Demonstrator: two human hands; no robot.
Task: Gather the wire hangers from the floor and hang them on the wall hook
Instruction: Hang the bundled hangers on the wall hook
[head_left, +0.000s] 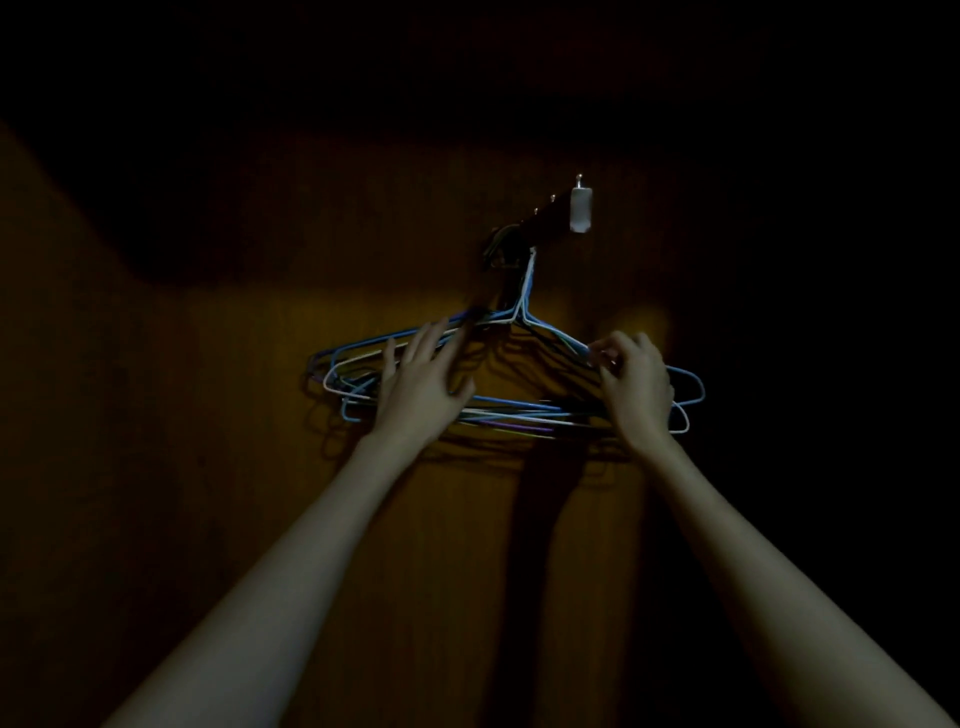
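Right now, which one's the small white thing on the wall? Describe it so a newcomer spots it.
Start at the dim brown wall and find the bunch of wire hangers hanging there. Follow their necks up to the dark hook rail. The white piece sits at its right end, the only pale blocky shape among thin wires.

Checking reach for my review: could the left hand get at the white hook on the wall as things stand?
Probably yes. The left hand lies open against the hangers, holding nothing, and the wall up to the white hook looks unobstructed.

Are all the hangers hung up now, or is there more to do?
Nearly done. The bunch of wire hangers already hangs from the wall hook rack. The right hand pinches its wires; the left hand is spread open against them. The floor is out of view.
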